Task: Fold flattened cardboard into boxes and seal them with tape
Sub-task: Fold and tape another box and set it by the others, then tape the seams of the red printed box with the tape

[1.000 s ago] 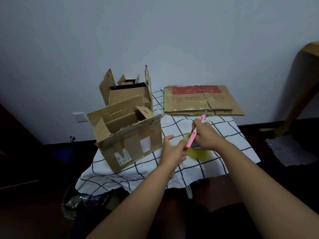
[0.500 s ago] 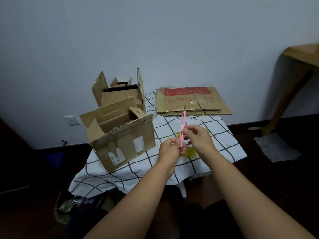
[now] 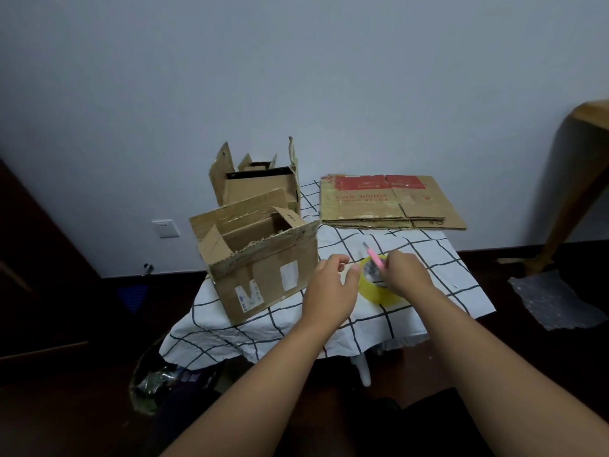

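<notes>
Gripping the pink cutter (image 3: pixel 374 257) over the tape roll (image 3: pixel 379 285) near the table's front edge, the right hand (image 3: pixel 407 275) seems ready to slice tape while the left hand (image 3: pixel 331 285) hovers loosely curled, holding nothing.

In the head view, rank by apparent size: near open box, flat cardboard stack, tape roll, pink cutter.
1. Near open box and flat cardboard stack: similar, and nearness leaves the order unsure.
2. Tape roll.
3. Pink cutter.

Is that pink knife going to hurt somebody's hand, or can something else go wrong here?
Maybe. The right hand holds the pink knife with its blade out, close to the left hand, so a slip could nick a finger. The yellow tape roll sits near the table's front edge and could get knocked off.
</notes>
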A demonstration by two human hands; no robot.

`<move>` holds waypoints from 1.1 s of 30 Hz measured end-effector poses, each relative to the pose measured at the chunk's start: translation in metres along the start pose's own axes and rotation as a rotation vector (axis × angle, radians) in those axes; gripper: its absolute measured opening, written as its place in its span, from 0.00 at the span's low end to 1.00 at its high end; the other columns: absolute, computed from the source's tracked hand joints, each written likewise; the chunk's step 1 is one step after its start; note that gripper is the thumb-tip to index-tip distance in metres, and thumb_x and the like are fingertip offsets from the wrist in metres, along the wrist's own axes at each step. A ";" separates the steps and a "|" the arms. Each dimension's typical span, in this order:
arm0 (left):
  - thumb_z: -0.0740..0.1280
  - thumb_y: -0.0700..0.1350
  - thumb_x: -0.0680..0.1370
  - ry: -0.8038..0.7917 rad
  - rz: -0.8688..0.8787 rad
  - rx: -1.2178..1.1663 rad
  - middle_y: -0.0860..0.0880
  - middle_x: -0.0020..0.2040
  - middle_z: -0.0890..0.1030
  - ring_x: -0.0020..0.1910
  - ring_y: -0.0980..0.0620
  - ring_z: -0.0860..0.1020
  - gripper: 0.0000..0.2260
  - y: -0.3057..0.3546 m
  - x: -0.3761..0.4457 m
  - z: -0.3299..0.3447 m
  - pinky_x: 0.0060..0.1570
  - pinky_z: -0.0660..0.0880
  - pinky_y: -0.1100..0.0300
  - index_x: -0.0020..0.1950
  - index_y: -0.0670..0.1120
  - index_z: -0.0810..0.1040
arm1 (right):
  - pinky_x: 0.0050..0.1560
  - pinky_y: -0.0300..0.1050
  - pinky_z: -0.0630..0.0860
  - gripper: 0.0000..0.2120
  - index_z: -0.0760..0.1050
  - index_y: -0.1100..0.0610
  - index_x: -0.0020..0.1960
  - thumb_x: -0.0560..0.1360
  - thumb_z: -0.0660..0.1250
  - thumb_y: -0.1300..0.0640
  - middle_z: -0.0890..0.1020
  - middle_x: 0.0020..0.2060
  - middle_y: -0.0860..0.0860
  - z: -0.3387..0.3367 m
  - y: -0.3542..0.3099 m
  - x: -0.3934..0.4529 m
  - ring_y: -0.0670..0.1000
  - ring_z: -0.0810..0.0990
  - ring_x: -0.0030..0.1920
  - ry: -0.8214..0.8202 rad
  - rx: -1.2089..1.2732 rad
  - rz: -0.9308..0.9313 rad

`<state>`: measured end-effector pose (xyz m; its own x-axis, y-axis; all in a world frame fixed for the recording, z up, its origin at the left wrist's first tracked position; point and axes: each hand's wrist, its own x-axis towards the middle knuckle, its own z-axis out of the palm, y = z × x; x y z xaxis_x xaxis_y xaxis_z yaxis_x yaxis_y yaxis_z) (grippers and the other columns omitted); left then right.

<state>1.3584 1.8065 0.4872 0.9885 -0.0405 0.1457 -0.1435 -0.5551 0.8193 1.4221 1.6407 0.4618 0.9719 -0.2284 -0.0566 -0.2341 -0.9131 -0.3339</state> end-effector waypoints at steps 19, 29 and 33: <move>0.49 0.84 0.63 -0.064 -0.555 0.464 0.40 0.78 0.61 0.75 0.37 0.64 0.56 -0.040 0.054 -0.208 0.70 0.66 0.39 0.80 0.47 0.57 | 0.47 0.46 0.73 0.25 0.73 0.62 0.64 0.75 0.71 0.46 0.74 0.53 0.55 -0.088 -0.206 -0.013 0.54 0.73 0.48 -0.362 0.005 -0.281; 0.60 0.55 0.80 -0.075 -0.488 0.109 0.43 0.53 0.78 0.48 0.45 0.79 0.15 -0.025 0.033 -0.214 0.41 0.81 0.53 0.56 0.45 0.75 | 0.39 0.55 0.84 0.05 0.74 0.65 0.45 0.77 0.60 0.65 0.78 0.41 0.61 -0.096 -0.172 -0.018 0.61 0.82 0.37 -0.238 0.339 -0.172; 0.61 0.52 0.79 0.032 -0.384 -0.119 0.47 0.47 0.78 0.48 0.45 0.79 0.09 0.008 0.024 -0.223 0.52 0.79 0.48 0.48 0.47 0.74 | 0.38 0.53 0.80 0.08 0.76 0.62 0.41 0.76 0.61 0.61 0.81 0.41 0.62 -0.123 -0.134 -0.031 0.58 0.80 0.37 -0.057 0.607 -0.182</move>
<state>1.3700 1.9859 0.6206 0.9695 0.1783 -0.1681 0.2300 -0.4245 0.8757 1.4203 1.7292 0.6238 0.9985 -0.0544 0.0067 -0.0260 -0.5778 -0.8158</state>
